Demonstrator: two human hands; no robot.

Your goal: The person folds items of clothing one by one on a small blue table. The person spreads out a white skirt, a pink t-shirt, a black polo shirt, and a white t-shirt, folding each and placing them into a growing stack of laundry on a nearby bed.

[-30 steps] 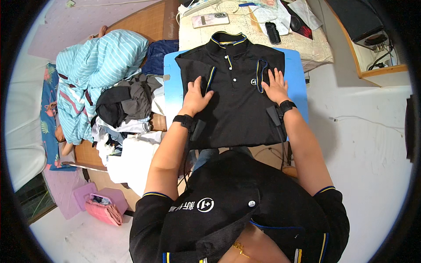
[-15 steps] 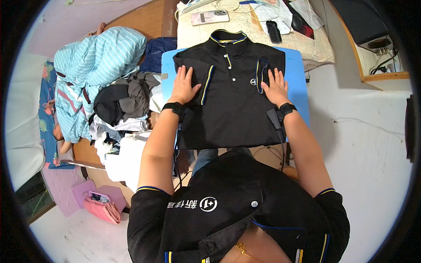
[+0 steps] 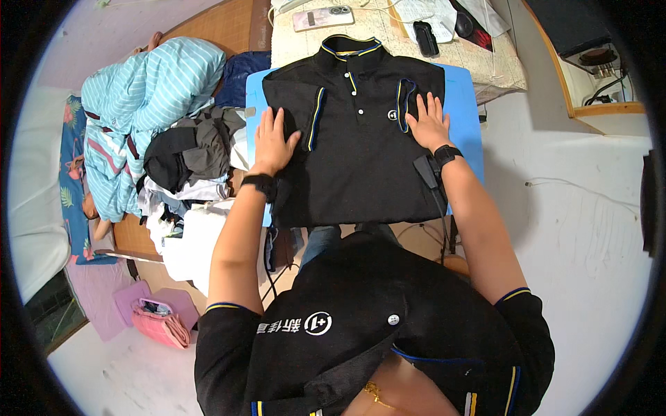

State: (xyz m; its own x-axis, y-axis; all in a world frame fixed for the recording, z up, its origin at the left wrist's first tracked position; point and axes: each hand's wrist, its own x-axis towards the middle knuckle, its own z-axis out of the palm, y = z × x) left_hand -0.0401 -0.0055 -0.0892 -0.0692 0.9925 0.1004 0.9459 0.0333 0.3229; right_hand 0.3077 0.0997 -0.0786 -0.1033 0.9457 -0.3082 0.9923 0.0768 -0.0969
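Observation:
A black short-sleeved polo shirt (image 3: 350, 163) lies front up on a light blue board (image 3: 472, 139), collar at the far end. Both of its sleeves are folded inward over the chest, their cuffs edged in yellow, white and blue. My left hand (image 3: 275, 142) rests flat with fingers stretched, at the shirt's left side below the left sleeve. Flat against the right side, next to the right cuff, lies my right hand (image 3: 430, 125). Neither hand grips anything. Each wrist wears a black band.
Beyond the board, a phone (image 3: 322, 19) and a black case-like object (image 3: 426, 39) lie on a cream-covered surface. At left are heaped clothes (image 3: 187, 152) and a striped blue quilt (image 3: 152, 83) with a person's limbs showing. A pink bag (image 3: 161, 322) stands lower left.
My left hand has slid outward and a little nearer along the shirt's left side. My right hand stays by the right cuff. The whole view has shifted slightly.

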